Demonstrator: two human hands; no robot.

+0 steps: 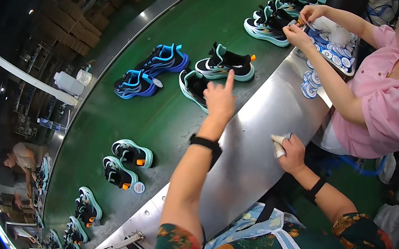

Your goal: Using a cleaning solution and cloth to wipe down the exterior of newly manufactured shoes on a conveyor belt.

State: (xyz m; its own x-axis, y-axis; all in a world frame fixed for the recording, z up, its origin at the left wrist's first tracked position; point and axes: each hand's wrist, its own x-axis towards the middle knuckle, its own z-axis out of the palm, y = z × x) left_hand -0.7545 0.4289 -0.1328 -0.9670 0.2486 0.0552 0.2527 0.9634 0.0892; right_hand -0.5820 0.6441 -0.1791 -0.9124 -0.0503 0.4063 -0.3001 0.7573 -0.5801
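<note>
My left hand [220,98] reaches over a pair of black sneakers with pale mint soles. Its index finger is stretched out against or just above the farther sneaker [226,63], which has an orange heel tab; I cannot tell if it touches. The other fingers are bent over the nearer sneaker [192,87] and partly hide it. My right hand [291,152] is held over the metal ledge [255,127], fingers closed together, with cream finger covers on some of them. Whether anything small is pinched there is hidden.
A green belt [108,122] carries blue sneakers [136,85], another mint-soled pair [127,165] with a round tag, and several more shoes. At the right, a co-worker in pink [390,110] handles something small beside a tray [351,69] of round blue-and-white tags.
</note>
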